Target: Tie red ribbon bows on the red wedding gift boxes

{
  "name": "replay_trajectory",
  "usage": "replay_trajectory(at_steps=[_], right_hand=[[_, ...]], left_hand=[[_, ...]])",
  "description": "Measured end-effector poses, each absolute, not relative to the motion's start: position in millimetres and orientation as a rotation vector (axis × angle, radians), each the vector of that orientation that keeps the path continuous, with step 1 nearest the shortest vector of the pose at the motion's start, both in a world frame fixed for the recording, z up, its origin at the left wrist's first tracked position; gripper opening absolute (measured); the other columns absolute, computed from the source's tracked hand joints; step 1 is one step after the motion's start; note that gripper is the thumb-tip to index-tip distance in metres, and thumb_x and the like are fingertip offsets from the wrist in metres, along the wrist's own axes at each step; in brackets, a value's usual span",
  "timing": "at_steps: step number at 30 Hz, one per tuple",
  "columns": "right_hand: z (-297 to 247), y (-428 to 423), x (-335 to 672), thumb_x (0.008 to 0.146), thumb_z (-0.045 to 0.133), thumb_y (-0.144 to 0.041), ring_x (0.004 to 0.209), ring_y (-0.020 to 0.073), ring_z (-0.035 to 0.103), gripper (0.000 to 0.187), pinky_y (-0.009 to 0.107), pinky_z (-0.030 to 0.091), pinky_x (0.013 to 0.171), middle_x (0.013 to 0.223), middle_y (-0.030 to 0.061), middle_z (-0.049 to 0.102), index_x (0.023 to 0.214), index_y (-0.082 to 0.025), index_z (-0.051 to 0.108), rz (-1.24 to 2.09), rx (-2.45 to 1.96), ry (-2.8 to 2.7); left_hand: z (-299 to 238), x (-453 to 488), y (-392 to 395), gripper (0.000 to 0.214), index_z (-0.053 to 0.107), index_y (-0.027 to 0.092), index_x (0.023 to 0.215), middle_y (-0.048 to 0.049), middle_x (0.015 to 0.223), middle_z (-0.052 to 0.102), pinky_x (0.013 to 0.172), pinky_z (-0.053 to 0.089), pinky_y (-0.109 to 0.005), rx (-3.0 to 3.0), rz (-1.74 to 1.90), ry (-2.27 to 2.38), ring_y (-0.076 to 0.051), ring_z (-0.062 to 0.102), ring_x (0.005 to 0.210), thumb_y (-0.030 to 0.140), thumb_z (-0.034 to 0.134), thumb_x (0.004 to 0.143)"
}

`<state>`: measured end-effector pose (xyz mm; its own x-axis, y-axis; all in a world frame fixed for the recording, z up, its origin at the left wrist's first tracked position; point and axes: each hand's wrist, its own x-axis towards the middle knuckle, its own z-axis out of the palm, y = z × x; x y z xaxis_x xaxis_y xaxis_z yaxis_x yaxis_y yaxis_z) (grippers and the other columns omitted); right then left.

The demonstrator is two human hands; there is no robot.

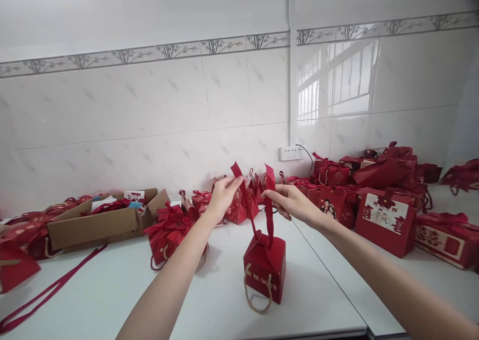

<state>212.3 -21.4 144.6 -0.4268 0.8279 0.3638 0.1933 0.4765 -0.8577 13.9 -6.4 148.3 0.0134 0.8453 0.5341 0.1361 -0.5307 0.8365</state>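
Observation:
A small red gift box with gold lettering stands upright on the white table in front of me. A twisted rope handle hangs down its front. Two ends of a red ribbon rise from the top of the box. My left hand pinches one end between thumb and fingers, above and left of the box. The other end is pinched by my right hand, above and to the right. Both ribbon ends stretch upward, apart from each other.
An open cardboard box with ribbons and papers stands at the left. Loose dark red ribbon lies near it. Finished-looking red boxes crowd the right side. A bow-topped red box sits left of centre. A power strip is on the wall.

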Motion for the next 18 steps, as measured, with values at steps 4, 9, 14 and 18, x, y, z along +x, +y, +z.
replay_trajectory(at_steps=[4, 9, 14, 18], right_hand=[[146, -12, 208, 0.080, 0.056, -0.041, 0.038, 0.0065, 0.042, 0.028, 0.021, 0.034, 0.035, 0.060, -0.0017, 0.052, 0.075, -0.015, 0.066, 0.742, -0.864, -1.896], [152, 2, 204, 0.072, 0.063, -0.042, 0.036, 0.0048, 0.040, 0.027, 0.022, 0.036, 0.033, 0.068, -0.0009, 0.060, 0.077, -0.016, 0.065, 0.875, -0.818, -1.735], [155, 1, 198, 0.055, 0.078, -0.045, 0.035, 0.0031, 0.038, 0.039, 0.018, 0.030, 0.033, 0.060, -0.0038, 0.058, 0.073, -0.016, 0.058, 0.981, -0.728, -1.547], [150, -4, 199, 0.055, 0.078, -0.050, 0.032, 0.0042, 0.040, 0.042, 0.018, 0.027, 0.032, 0.051, -0.0074, 0.049, 0.066, -0.017, 0.055, 1.029, -0.671, -1.522]], left_hand=[[152, 21, -5, 0.037, 0.071, 0.015, 0.086, -0.0076, 0.090, 0.067, 0.070, 0.046, -0.026, 1.654, 1.548, 0.896, -0.016, 0.058, 0.082, 0.048, 0.066, 0.072], [155, 27, -11, 0.032, 0.070, 0.014, 0.081, -0.0061, 0.087, 0.068, 0.073, 0.049, -0.027, 1.556, 1.483, 0.798, -0.015, 0.060, 0.079, 0.044, 0.072, 0.068], [156, 28, -21, 0.032, 0.071, 0.015, 0.084, -0.0053, 0.084, 0.068, 0.065, 0.050, -0.024, 1.592, 1.477, 0.859, -0.013, 0.059, 0.071, 0.043, 0.072, 0.068], [156, 27, -27, 0.032, 0.072, 0.015, 0.084, -0.0049, 0.079, 0.068, 0.060, 0.049, -0.022, 1.596, 1.506, 0.848, -0.012, 0.058, 0.065, 0.044, 0.071, 0.069]])
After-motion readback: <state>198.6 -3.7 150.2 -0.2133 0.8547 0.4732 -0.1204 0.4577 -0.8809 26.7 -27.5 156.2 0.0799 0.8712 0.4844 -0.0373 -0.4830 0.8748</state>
